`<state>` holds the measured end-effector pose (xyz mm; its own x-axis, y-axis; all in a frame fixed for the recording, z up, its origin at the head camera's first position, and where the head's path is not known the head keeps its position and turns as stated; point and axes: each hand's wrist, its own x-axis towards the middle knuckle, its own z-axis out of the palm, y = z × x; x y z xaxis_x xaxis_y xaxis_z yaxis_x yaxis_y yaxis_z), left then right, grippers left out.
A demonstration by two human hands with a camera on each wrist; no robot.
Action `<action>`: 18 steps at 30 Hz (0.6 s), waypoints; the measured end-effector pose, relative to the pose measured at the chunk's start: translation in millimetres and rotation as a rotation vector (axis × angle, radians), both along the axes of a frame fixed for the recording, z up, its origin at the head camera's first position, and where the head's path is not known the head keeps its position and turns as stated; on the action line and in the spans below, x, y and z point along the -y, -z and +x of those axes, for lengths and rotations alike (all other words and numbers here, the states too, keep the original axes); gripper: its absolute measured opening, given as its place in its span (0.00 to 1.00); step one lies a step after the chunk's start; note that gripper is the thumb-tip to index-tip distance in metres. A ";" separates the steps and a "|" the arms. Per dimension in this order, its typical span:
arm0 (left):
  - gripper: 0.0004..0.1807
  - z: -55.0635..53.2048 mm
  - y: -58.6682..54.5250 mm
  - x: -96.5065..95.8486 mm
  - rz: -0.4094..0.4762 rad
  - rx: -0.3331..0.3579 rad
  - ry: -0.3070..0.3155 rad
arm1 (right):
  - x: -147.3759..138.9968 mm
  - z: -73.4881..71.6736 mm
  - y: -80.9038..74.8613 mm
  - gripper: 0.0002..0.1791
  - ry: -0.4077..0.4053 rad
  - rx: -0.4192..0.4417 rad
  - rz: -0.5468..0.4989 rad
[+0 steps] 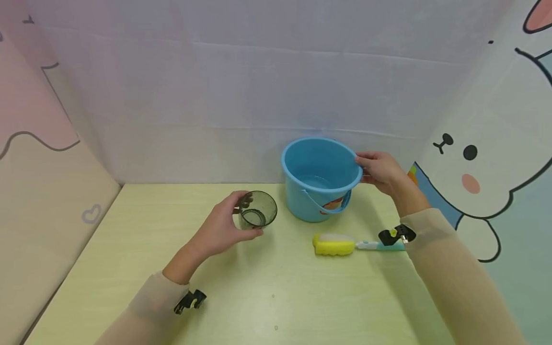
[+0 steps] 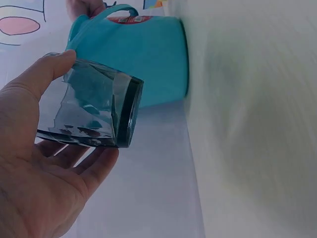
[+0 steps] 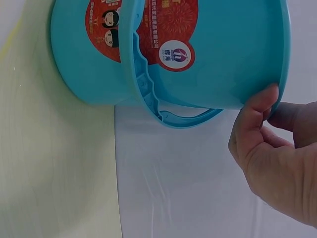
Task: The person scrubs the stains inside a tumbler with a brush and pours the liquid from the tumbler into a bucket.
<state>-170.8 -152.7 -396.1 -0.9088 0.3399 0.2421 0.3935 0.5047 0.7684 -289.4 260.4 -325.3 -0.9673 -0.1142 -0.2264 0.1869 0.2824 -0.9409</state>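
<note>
My left hand grips a dark, see-through glass cup around its side, thumb on one side and fingers on the other. In the left wrist view the glass is held above the table, apart from the bucket behind it. A blue plastic bucket stands upright at the back of the table, its handle hanging down at the front. My right hand pinches the bucket's right rim between thumb and fingers. A red sticker shows on the bucket's side in the right wrist view.
A yellow sponge brush with a teal and white handle lies on the pale table in front of the bucket, partly hidden by the right wrist's camera. A white sheet hangs behind the table. Cartoon-printed panels stand at both sides.
</note>
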 end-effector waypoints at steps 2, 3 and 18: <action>0.49 -4.0 -5.1 1.5 -0.009 -0.010 -0.006 | 0.1 0.3 -0.1 0.32 0.002 0.001 -0.001; 0.49 -6.3 -7.5 2.3 -0.016 -0.017 -0.010 | 0.1 0.4 -0.1 0.32 0.003 0.002 -0.002; 0.50 -40.0 -39.5 8.6 -0.088 -0.063 -0.029 | -0.1 0.5 3.6 0.32 0.015 0.006 -0.011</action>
<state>-210.8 -161.3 -356.6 -0.9025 0.3364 0.2690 0.4237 0.5812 0.6948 -289.0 260.5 -328.9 -0.9675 -0.1022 -0.2314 0.1971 0.2687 -0.9428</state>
